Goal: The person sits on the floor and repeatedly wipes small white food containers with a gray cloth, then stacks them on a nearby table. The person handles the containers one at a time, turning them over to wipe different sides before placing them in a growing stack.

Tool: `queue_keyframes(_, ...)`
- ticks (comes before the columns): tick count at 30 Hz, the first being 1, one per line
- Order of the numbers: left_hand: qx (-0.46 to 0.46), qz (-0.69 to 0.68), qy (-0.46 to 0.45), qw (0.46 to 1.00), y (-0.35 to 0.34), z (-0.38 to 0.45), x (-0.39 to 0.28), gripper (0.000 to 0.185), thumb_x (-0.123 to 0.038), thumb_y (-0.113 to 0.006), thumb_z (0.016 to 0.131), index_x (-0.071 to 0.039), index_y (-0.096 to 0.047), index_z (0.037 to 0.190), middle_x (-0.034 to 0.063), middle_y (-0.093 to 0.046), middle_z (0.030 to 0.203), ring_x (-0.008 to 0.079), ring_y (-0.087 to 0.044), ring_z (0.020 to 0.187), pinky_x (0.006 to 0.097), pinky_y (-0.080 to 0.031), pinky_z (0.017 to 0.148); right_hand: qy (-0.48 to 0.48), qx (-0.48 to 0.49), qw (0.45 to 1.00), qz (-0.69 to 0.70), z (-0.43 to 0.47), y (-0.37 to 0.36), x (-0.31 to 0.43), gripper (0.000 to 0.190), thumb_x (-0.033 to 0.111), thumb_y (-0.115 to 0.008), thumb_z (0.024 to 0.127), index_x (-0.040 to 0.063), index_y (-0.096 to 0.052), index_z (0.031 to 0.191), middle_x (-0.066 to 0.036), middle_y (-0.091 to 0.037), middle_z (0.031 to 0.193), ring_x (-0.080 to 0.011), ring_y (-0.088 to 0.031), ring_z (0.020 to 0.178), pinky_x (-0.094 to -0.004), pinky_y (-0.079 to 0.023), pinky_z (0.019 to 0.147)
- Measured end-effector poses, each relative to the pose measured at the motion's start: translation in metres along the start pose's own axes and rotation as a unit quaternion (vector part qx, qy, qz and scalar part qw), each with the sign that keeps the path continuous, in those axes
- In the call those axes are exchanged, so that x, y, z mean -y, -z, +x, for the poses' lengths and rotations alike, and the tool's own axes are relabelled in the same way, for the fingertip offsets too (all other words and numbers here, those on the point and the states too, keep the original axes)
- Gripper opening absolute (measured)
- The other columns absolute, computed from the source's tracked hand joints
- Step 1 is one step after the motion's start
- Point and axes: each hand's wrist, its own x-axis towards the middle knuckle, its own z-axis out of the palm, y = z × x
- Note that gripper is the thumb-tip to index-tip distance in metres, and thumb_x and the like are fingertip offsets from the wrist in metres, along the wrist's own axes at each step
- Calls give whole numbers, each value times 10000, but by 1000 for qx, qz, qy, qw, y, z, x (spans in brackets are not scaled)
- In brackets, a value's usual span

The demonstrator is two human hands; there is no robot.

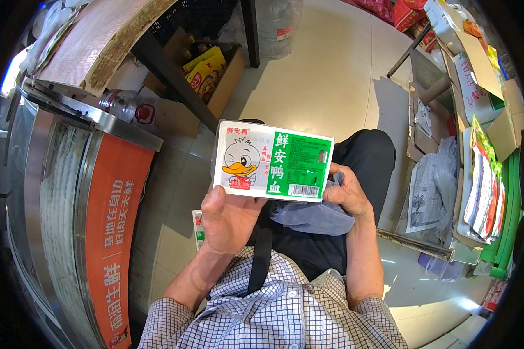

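A sealed rectangular food pack (273,161) with a cartoon duck on its white half and a green printed half is held up before me, label facing up. My left hand (229,216) grips its lower left edge, thumb over the front and fingers beneath. At the lower right corner my right hand (347,192) pinches the pack and also has hold of a blue-grey cloth (312,218), which hangs below the pack. A second pack (198,227) with similar print shows partly behind my left wrist; the rest of it is hidden.
At left stands a glass-sided display case (65,196) with an orange printed panel (113,244). An open carton (227,78) of yellow packets sits under a table. On the right, a shelf (452,218) holds packaged goods (484,192). A large plastic bottle (275,32) stands on the tiled floor (332,74).
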Motion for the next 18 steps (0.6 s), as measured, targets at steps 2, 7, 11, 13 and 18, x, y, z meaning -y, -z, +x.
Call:
queue_keyframes(2,4,1,-3,1000,0,0,0,800,-598,-559,920,-139,-347,1540,122,-432,1536,289,-434,1398,505,-346,1164,3,-2,1000,-6,0,2,-3,795,421,-836,743,-80,-594,1311,-79,-689,1148,-130,-632,1043,-276,-479,968)
queue_keyframes(7,-2,4,-7,1000,-1,-1,0,803,-618,-553,918,-152,-353,1541,120,-430,1537,298,-423,1401,518,-347,1156,6,-6,1000,-8,0,1,-2,782,425,-838,738,-74,-609,1295,-71,-690,1133,-121,-630,1020,-265,-480,948)
queue_keyframes(11,1,-3,-5,1000,0,-2,1,797,-614,-551,921,-155,-354,1542,118,-431,1537,294,-425,1398,506,-350,1154,7,-9,1000,-10,0,1,-1,777,419,-838,735,-73,-611,1292,-65,-690,1122,-117,-629,1008,-260,-479,945)
queue_keyframes(13,1,-4,-7,1000,-1,-2,1,793,-611,-548,923,-155,-353,1543,117,-432,1536,293,-427,1395,506,-350,1153,7,-9,1000,-10,0,1,-1,773,412,-837,735,-74,-610,1291,-63,-690,1117,-116,-629,1003,-259,-478,944)
queue_keyframes(18,6,3,-9,1000,-3,-2,-1,787,-610,-539,927,-153,-355,1541,120,-435,1534,291,-429,1395,504,-352,1153,11,-6,1000,-6,0,0,0,767,401,-837,735,-75,-609,1292,-61,-691,1111,-113,-629,1000,-258,-478,944)
